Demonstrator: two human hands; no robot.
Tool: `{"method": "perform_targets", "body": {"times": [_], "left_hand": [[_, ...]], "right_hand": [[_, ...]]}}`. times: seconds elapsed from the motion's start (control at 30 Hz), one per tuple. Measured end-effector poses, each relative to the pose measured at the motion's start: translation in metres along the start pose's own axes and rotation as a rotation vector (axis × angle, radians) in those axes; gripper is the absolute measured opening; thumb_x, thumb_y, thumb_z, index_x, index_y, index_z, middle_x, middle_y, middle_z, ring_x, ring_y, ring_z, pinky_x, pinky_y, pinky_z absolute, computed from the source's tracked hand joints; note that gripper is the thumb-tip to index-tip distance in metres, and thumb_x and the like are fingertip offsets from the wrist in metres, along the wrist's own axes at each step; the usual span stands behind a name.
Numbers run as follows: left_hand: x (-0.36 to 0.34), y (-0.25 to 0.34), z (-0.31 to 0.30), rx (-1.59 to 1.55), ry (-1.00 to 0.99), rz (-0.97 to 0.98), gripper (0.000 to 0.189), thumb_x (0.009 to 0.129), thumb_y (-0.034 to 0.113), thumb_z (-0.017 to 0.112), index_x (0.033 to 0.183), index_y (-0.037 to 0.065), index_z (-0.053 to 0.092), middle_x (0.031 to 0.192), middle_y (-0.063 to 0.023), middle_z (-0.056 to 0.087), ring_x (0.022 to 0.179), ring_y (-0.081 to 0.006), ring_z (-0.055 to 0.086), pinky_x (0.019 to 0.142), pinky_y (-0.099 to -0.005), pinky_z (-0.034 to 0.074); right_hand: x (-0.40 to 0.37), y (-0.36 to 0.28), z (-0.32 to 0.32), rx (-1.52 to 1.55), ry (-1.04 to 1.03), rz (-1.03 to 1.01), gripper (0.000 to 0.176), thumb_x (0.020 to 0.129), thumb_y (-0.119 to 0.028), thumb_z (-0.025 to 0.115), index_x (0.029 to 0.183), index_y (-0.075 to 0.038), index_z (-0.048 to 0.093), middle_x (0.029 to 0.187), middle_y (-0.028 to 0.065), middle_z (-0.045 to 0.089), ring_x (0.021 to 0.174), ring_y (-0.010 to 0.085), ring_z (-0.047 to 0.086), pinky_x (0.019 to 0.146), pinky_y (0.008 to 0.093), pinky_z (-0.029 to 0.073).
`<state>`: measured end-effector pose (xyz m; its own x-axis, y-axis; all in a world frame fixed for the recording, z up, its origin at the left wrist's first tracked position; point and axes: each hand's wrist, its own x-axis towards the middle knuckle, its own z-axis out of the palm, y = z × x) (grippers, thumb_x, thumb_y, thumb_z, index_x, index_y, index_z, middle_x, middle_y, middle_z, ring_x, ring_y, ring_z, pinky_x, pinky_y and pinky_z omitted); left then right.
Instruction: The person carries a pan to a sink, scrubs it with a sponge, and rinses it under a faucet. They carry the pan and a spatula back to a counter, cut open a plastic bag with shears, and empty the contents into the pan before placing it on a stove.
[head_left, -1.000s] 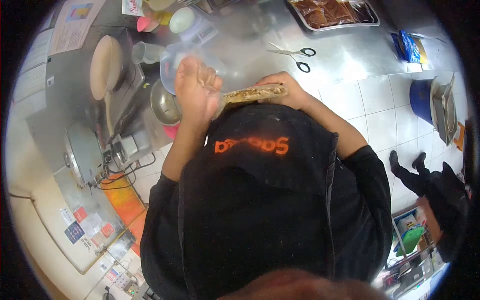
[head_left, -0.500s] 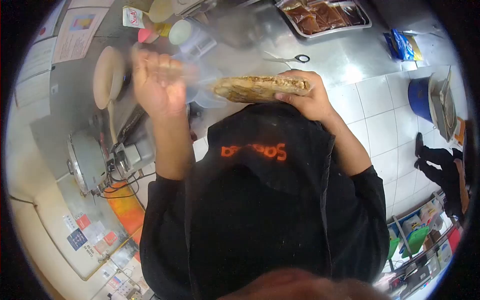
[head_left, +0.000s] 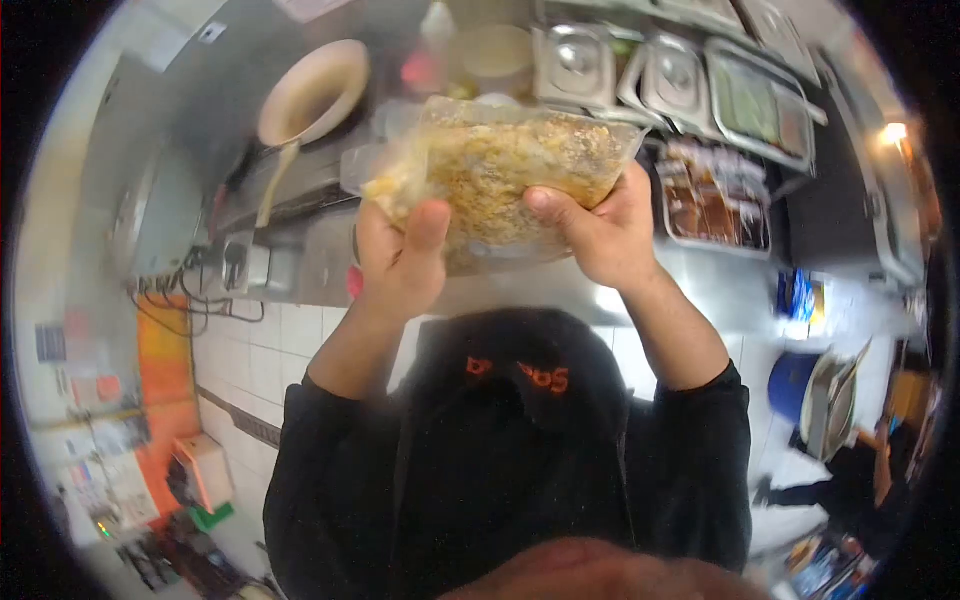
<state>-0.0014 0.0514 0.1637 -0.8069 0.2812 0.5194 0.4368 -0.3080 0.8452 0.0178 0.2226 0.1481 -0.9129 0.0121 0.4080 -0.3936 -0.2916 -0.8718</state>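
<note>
A clear plastic bag (head_left: 500, 180) filled with yellowish-brown food is held up in front of my chest, over the edge of the metal counter. My left hand (head_left: 405, 255) grips its left end, thumb on the near face and the other fingers mostly hidden behind. At the right end my right hand (head_left: 600, 230) clasps the bag, its thumb pressed on the front. The bag's broad face is turned toward me, and its left part is blurred.
A pan (head_left: 315, 90) with a long handle lies at the back left. Lidded metal containers (head_left: 578, 68) and a tray of brown packets (head_left: 715, 205) stand at the right. A blue bin (head_left: 790, 387) is on the floor, with another person (head_left: 860, 475) beyond.
My left hand, raised and apart from the bag before, now holds its left end. The bag has turned from edge-on to face-on. The view has shifted, showing more of the counter's back.
</note>
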Motion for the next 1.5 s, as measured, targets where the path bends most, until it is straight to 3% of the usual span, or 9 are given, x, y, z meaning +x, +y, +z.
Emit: {"method": "perform_targets", "body": {"times": [0.43,0.6,0.7,0.77,0.9,1.07,1.2,1.4,1.5], "left_hand": [[0.034,0.006,-0.183,0.227,0.536,0.305,0.053,0.091,0.039,0.033,0.115,-0.008,0.041,0.109,-0.0181,0.051,0.095,-0.0247,0.054,0.084,-0.0349,0.043],[0.068,-0.004,-0.258,-0.051,0.561,0.091,0.038,0.094,0.028,0.033,0.115,-0.002,0.043,0.108,-0.0085,0.051,0.098,-0.0166,0.050,0.085,-0.0290,0.040],[0.081,-0.009,-0.313,-0.214,0.339,-0.049,0.048,0.091,0.035,0.039,0.123,0.000,0.033,0.116,-0.0094,0.045,0.105,-0.0180,0.045,0.088,-0.0298,0.038],[0.076,-0.013,-0.354,-0.281,0.173,-0.344,0.080,0.079,0.040,0.059,0.134,0.002,0.015,0.130,-0.0114,0.033,0.116,-0.0204,0.038,0.095,-0.0317,0.033],[0.076,-0.038,-0.405,-0.212,-0.094,-0.125,0.104,0.056,0.025,0.081,0.135,0.002,0.016,0.135,-0.0127,0.026,0.120,-0.0207,0.034,0.093,-0.0295,0.036],[0.119,-0.068,-0.430,0.236,0.114,-0.188,0.060,0.067,0.010,0.071,0.117,-0.003,0.041,0.116,-0.0139,0.047,0.101,-0.0197,0.051,0.081,-0.0277,0.046],[0.171,-0.111,-0.444,0.202,0.278,-0.267,0.028,0.079,0.007,0.059,0.103,-0.004,0.049,0.092,-0.0126,0.058,0.064,-0.0166,0.062,0.058,-0.0248,0.051],[0.208,-0.137,-0.458,0.331,0.194,-0.359,0.034,0.087,0.027,0.049,0.103,-0.003,0.051,0.079,-0.0110,0.059,0.051,-0.0132,0.058,0.040,-0.0237,0.043],[0.219,-0.131,-0.469,0.557,0.190,-0.392,0.036,0.088,0.032,0.045,0.097,-0.001,0.056,0.083,-0.0140,0.062,0.064,-0.0211,0.063,0.056,-0.0288,0.047]], "right_hand": [[0.139,0.092,0.195,-0.204,-0.141,-0.155,0.032,0.067,-0.015,0.072,0.092,0.000,0.059,0.082,0.0116,0.064,0.076,0.0166,0.061,0.069,0.0288,0.047],[0.191,0.136,0.244,-0.301,-0.207,-0.198,0.035,0.070,-0.016,0.070,0.099,-0.001,0.058,0.083,0.0102,0.063,0.077,0.0174,0.061,0.068,0.0289,0.047],[0.242,0.161,0.250,-0.261,-0.165,0.240,0.030,0.078,-0.013,0.062,0.101,0.004,0.053,0.096,0.0116,0.060,0.086,0.0156,0.058,0.071,0.0314,0.049],[0.269,0.198,0.255,0.289,0.082,0.627,0.027,0.082,-0.013,0.055,0.103,0.003,0.052,0.091,0.0132,0.060,0.079,0.0244,0.060,0.068,0.0373,0.050],[0.321,0.284,0.239,0.436,0.160,0.804,0.028,0.086,-0.014,0.047,0.106,0.006,0.047,0.097,0.0178,0.056,0.084,0.0273,0.059,0.068,0.0415,0.052],[0.345,0.292,0.232,0.486,0.042,0.922,0.031,0.088,-0.017,0.038,0.111,0.004,0.044,0.103,0.0177,0.054,0.093,0.0257,0.056,0.082,0.0391,0.048],[0.346,0.252,0.244,0.158,-0.058,0.750,0.032,0.088,-0.018,0.042,0.112,0.003,0.045,0.106,0.0156,0.053,0.101,0.0235,0.053,0.086,0.0350,0.046],[0.367,0.270,0.223,-0.547,-0.173,0.425,0.028,0.088,-0.019,0.045,0.106,0.001,0.053,0.096,0.0079,0.059,0.074,0.0204,0.061,0.071,0.0268,0.051],[0.375,0.263,0.225,-0.634,-0.066,0.330,0.026,0.088,-0.021,0.045,0.098,0.000,0.059,0.081,0.0078,0.062,0.062,0.0193,0.060,0.061,0.0282,0.050]]}}
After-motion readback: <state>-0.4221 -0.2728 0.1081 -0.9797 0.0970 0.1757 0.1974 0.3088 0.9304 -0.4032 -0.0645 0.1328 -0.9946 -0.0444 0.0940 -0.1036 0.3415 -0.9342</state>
